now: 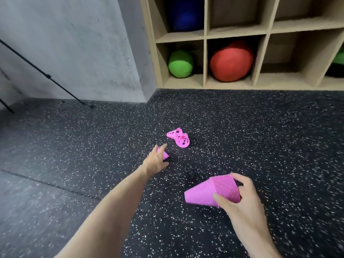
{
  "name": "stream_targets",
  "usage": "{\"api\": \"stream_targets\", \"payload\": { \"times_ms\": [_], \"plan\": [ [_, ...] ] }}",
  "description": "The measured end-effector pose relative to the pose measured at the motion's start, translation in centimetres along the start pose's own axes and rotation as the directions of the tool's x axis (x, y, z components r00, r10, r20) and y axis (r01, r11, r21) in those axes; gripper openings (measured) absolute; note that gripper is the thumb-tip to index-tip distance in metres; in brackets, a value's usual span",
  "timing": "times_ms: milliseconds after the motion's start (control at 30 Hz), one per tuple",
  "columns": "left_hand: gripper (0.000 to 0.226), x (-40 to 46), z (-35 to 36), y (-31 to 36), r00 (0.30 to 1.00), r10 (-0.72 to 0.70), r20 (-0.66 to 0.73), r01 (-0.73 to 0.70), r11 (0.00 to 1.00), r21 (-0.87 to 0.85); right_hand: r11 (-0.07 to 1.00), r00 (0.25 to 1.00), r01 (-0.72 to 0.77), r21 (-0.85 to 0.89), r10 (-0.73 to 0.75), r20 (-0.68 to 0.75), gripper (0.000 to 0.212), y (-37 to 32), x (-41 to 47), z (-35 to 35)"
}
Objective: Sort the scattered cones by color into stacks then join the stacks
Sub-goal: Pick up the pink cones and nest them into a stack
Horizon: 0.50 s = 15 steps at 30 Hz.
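Right hand (242, 198) is gripping the pink cone stack (212, 191) sideways above the speckled floor (260, 127). Left hand (156, 161), fingers curled, is grasping a single pink cone (165, 155) on the floor; two perforated pink cones (178, 137) are lying just beyond, touching.

Floor (242, 127): black rubber, white-speckled, carrying two loose pink cones (178, 137) lying tipped and touching; a third pink cone (164, 155) lying near them; shelf unit (205, 58) standing behind.
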<state>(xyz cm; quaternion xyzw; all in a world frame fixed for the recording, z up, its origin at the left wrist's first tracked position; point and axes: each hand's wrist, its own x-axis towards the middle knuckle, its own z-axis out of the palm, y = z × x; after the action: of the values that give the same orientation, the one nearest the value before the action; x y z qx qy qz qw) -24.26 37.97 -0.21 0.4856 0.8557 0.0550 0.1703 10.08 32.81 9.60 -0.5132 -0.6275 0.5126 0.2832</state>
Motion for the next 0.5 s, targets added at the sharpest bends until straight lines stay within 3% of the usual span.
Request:
{"api": "stream_targets", "payload": {
  "times_ms": [167, 367, 500],
  "plan": [
    [0.083, 1.6, 2.3, -0.5, 0.998, -0.005, -0.064, 0.002, 0.999, -0.04, 1.0, 0.999, -0.005, -0.02, 0.006, 0.039, 0.061, 0.7, 0.9, 0.5],
    [0.056, 1.3, 3.1, -1.6, 0.982, 0.075, -0.175, -0.068, 0.997, 0.044, 0.995, 1.0, 0.021, -0.093, -0.02, 0.02, 0.061, -0.7, 5.0, 0.6],
    [0.053, 1.0, 3.1, -1.4, 0.938, 0.218, -0.269, -0.218, 0.975, 0.027, 0.984, 0.996, 0.084, -0.157, -0.082, 0.018, 0.069, -1.9, 9.0, 1.2]
  ]
}}
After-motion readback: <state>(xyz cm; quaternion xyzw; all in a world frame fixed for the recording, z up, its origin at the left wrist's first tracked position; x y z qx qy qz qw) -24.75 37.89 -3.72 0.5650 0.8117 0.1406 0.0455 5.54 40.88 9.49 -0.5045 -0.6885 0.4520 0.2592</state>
